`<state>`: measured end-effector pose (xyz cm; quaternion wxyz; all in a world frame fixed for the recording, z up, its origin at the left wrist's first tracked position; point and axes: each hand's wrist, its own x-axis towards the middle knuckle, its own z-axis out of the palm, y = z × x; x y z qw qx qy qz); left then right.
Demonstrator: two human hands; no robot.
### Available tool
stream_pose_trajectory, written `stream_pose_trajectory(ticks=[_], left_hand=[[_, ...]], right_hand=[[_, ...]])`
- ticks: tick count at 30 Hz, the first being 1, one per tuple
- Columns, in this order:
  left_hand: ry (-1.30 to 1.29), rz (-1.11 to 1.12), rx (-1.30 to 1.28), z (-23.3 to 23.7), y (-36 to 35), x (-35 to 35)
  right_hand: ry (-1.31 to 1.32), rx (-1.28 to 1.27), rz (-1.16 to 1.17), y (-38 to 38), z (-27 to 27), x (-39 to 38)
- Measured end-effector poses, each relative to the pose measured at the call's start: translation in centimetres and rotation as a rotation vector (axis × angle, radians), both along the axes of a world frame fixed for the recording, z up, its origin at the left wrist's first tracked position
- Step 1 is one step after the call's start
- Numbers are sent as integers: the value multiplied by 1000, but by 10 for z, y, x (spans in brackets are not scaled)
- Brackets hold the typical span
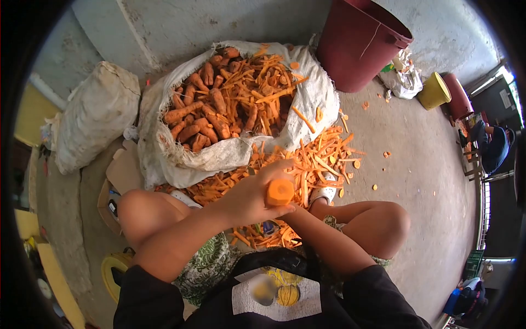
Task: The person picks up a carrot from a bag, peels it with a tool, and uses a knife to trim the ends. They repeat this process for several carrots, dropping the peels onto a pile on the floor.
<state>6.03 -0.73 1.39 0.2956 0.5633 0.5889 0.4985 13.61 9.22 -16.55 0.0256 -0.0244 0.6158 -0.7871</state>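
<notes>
A peeled orange carrot point(280, 192), its cut end facing the camera, is in my left hand point(249, 192), whose fingers are wrapped around it. My right hand point(289, 213) meets the left one just below the carrot; its fingers are hidden. Below and beyond the hands, orange peelings point(323, 156) and cut pieces are heaped on the floor. Farther forward, a wide-open white sack point(211, 159) holds unpeeled carrots point(219, 101) on its left side and long orange strips point(268, 82) on its right.
A full white sack point(98, 118) leans at the left, near a cardboard box point(123, 170). A dark red bin point(359, 49) stands at the upper right, with a yellow bucket point(434, 91) beyond. Two other people point(496, 148) point(468, 299) are at the right edge.
</notes>
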Motion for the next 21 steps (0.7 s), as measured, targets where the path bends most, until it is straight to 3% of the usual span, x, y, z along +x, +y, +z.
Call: stream_pose_trajectory(ticks=[1, 2, 4, 12, 18, 21], left_hand=[[-58, 19, 169, -4, 1, 0], [-54, 15, 170, -7, 1, -2], [71, 10, 374, -7, 3, -9], [121, 12, 284, -7, 2, -10], [182, 66, 345, 9, 5, -19], [177, 164, 394, 13, 5, -28]], right_hand=[[39, -78, 10, -3, -5, -4], [71, -129, 12, -5, -9, -5], [111, -218, 30, -9, -3, -7], [183, -315, 36, -15, 59, -2], [282, -250, -11, -7, 111, -11], [332, -17, -46, 16, 103, -23]])
